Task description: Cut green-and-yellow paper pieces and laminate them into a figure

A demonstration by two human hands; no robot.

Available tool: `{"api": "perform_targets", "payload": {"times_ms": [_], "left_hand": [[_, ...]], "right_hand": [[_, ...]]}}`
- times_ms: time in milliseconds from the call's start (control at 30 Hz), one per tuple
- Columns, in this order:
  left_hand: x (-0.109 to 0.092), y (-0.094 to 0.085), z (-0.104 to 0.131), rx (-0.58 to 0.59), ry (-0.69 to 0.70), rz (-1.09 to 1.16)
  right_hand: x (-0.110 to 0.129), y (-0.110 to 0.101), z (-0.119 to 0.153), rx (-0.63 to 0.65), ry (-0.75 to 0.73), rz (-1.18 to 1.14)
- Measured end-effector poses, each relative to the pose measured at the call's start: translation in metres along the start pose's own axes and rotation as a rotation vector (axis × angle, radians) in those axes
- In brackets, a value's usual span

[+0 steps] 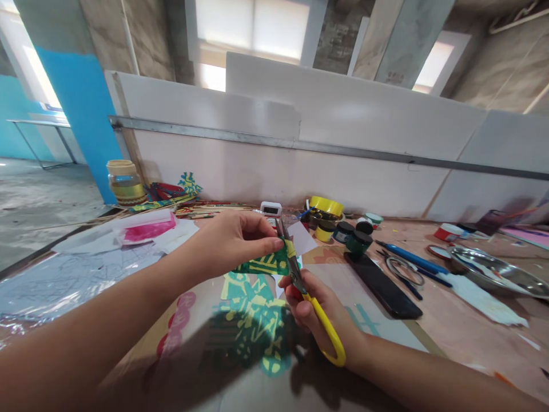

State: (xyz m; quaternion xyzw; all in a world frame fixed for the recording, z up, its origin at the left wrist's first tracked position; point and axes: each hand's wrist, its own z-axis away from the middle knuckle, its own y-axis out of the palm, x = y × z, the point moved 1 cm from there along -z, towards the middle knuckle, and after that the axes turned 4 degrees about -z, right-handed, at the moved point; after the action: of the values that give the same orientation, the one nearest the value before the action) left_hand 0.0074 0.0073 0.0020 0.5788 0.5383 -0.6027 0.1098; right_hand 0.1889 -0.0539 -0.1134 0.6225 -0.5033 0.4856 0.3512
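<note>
Far L: a jar [126, 186] at the back-L corner of the bench [454, 337]. Next, the L hand [231, 237], thumb & fingers pinched on the upper edge of a green strip [263, 265] w/ yellow patterning, held up over mid-bench. Looks like thin paper or film, so prob. v. light, bendy, easy to crease or tear; best taken flat by an edge, fingertips clear of the blades. Below it a green-and-yellow cut-out [257, 320], prob. just as flimsy: lift by a broad part, not the thin bits. Then scissors [295, 273], blades at the strip's R end; can't tell if they bite. Stiff, prob. heavier; grip by the yellow handles, as the R hand [338, 313] does, closed on them, nr the L hand but apart. Further R: phone [381, 284], then metal bowl [527, 280]; bench's R edge out of view.
</note>
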Motion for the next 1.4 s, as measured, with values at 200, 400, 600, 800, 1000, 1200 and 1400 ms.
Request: {"api": "perform_targets", "payload": {"times_ms": [200, 400, 600, 800, 1000, 1200, 1400], "left_hand": [[0.003, 0.000, -0.001, 0.004, -0.001, -0.004], [0.002, -0.001, -0.002, 0.024, 0.005, -0.029], [0.054, -0.002, -0.021, -0.038, -0.064, -0.211], [0.126, 0.010, -0.030, -0.065, -0.153, -0.246], [0.136, 0.009, -0.028, -0.043, -0.207, -0.211], [0.137, 0.008, -0.029, -0.034, -0.202, -0.195], [0.136, 0.008, -0.028, -0.006, -0.189, -0.198]], "right_hand": [[-0.005, -0.001, 0.000, -0.018, -0.002, -0.005], [-0.011, -0.001, -0.001, -0.029, 0.000, -0.020], [0.011, -0.018, -0.020, -0.140, -0.069, 0.222], [0.040, -0.078, -0.052, 0.081, 0.032, 1.005], [0.022, -0.107, -0.055, 0.155, 0.109, 1.104], [0.026, -0.095, -0.053, 0.177, 0.085, 1.098], [0.027, -0.026, -0.044, 0.394, 0.002, 0.999]]}}
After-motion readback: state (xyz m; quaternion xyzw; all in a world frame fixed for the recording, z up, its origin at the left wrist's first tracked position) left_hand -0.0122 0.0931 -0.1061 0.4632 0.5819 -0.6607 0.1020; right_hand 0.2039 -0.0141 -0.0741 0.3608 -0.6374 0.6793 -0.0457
